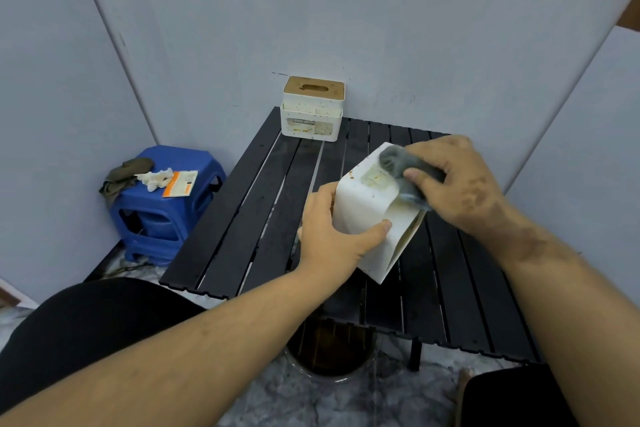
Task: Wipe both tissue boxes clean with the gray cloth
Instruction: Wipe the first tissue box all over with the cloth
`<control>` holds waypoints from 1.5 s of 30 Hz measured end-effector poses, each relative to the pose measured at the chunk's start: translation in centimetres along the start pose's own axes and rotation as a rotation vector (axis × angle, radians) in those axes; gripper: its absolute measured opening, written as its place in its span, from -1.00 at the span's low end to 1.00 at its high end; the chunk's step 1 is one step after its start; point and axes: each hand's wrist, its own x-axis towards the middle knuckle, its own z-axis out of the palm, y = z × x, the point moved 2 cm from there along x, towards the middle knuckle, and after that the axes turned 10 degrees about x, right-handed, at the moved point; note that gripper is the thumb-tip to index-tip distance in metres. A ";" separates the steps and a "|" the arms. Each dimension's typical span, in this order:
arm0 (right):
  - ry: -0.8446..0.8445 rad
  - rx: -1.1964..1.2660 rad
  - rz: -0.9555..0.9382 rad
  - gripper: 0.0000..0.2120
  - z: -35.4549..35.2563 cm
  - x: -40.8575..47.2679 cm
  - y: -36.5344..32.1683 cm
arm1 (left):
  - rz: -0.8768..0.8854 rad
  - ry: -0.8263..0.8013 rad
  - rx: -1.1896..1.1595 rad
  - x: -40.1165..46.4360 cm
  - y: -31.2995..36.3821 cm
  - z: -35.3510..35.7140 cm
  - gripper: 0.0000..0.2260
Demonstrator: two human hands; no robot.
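Tissue box (pixel 363 215), tilted, looks light and rigid; left hand (pixel 332 236) grips its side, right hand (pixel 460 180) pinches gray cloth (pixel 405 166) at two o'clock.

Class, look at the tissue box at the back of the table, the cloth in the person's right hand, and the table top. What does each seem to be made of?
Far tissue box: smooth white body, probably plastic; the tan lid looks like wood or bamboo.
Gray cloth: soft, bunched fabric, perhaps microfibre, gripped by the right hand.
Table: black slats with a slight sheen, likely painted metal, though unsure.
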 end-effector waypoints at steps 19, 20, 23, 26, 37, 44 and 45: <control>-0.176 0.117 0.120 -0.67 -1.2 1.8 0.5 | -0.083 -0.028 -0.082 0.0 0.0 0.3 -0.44; -0.129 0.144 0.197 -0.70 -1.8 1.8 1.3 | -0.084 -0.034 -0.087 0.0 0.1 0.3 -0.43; -0.136 0.102 0.142 -0.68 -1.0 1.4 0.3 | -0.093 -0.042 -0.102 -0.1 0.0 0.4 -0.42; -0.284 0.099 -0.052 -0.61 2.0 0.6 -3.4 | -0.087 -0.042 -0.144 -0.2 0.1 0.5 -0.45; -0.214 0.122 -0.043 -0.62 1.1 0.6 -1.9 | -0.082 -0.069 -0.137 -0.2 0.1 0.5 -0.44; -0.164 0.261 0.113 -0.64 -2.1 0.4 0.9 | -0.058 -0.066 -0.137 -0.5 0.0 0.3 -0.45; -0.125 0.259 0.135 -0.60 -2.7 0.2 1.5 | -0.064 -0.078 -0.138 -0.4 0.1 0.2 -0.45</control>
